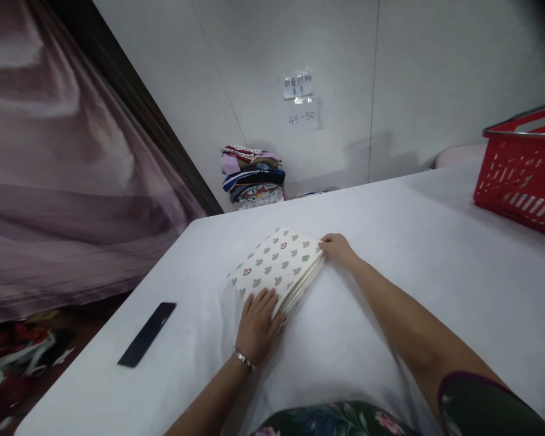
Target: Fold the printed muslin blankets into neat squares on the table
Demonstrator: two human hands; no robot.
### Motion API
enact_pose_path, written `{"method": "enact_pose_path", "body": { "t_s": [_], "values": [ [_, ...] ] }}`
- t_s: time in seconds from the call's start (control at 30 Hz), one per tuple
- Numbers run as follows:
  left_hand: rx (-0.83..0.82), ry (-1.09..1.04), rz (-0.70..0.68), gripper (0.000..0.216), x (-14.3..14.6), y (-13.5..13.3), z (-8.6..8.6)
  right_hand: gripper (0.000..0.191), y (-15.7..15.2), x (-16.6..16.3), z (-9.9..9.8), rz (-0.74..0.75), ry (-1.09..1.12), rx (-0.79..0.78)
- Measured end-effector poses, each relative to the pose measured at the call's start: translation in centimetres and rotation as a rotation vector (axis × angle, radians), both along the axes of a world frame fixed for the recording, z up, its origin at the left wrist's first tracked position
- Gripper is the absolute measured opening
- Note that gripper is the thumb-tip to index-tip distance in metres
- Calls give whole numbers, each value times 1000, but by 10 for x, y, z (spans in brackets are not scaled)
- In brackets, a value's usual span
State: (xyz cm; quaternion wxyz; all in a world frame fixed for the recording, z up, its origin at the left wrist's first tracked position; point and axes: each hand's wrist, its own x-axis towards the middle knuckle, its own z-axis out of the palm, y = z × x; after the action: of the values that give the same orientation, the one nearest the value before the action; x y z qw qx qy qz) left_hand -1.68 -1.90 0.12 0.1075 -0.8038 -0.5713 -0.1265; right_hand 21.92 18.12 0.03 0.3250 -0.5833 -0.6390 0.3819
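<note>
A folded white cloth with small grey and coloured prints (pixel 277 263) lies on the white table (pixel 436 266). My left hand (pixel 258 324) rests flat on its near corner, fingers stretched out, a bracelet on the wrist. My right hand (pixel 336 247) touches the cloth's far right corner, its fingers curled at the edge; whether they pinch the fabric is unclear.
A dark flat phone-like object (pixel 148 333) lies near the table's left edge. A red plastic basket (pixel 522 172) stands at the far right. A pile of folded clothes (pixel 253 177) sits against the wall. A mauve curtain (pixel 63 157) hangs at the left.
</note>
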Motion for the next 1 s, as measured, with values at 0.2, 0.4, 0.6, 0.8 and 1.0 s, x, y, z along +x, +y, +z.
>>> {"method": "enact_pose_path", "body": {
  "t_s": [0.2,0.4,0.6,0.8,1.0],
  "values": [
    [13,32,-13,42,2,-2,-8,15,-3,8,-13,30,-108,52],
    [-32,14,-49,60,1,-11,-3,23,-6,11,-10,65,-174,76],
    [-56,11,-13,67,-3,-25,0,27,-6,12,-7,114,-250,82],
    [50,6,-2,51,-17,-32,1,29,-10,10,-4,141,-331,84],
    [35,48,-74,46,-23,-32,9,31,-6,10,-7,168,-406,80]
  ]
}}
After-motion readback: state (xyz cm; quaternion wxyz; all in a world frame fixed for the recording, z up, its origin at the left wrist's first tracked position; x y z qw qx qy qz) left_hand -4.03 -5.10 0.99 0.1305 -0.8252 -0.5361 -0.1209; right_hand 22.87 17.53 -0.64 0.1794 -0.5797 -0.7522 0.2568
